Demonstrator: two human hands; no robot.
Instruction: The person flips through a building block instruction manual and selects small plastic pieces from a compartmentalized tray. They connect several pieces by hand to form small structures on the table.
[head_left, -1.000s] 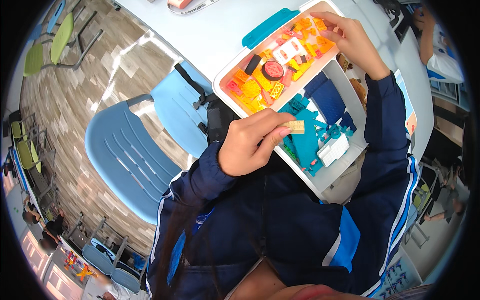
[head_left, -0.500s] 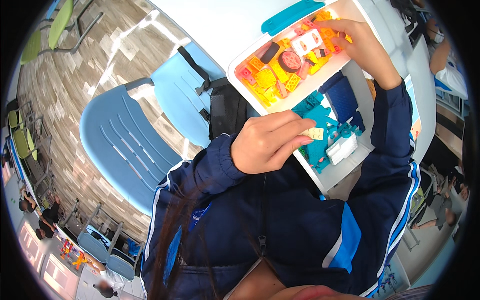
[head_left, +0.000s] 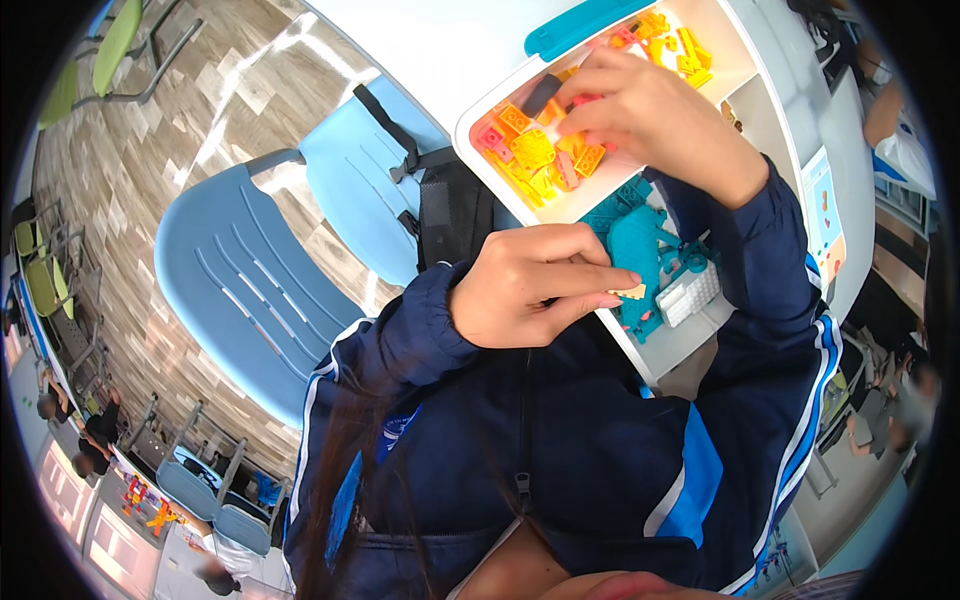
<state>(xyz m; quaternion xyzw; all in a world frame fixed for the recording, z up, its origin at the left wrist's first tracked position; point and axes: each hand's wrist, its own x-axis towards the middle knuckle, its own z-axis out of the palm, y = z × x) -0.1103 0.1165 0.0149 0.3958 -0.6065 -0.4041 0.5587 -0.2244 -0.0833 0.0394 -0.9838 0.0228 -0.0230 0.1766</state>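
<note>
Carefully now: left hand (head_left: 530,285) pinches a small tan brick (head_left: 630,291) beside the tray (head_left: 480,125). Right hand (head_left: 650,115), fingers curled, digs among the tray's yellow bricks (head_left: 535,155); better to pick one cleanly.

The scene is bright and evenly lit from above, with strong white glare on the wooden floor (head_left: 250,70) and the white table (head_left: 440,50). The fisheye bends all edges toward a black rim — far corners are soft and blurred, the centre stays sharp.
</note>
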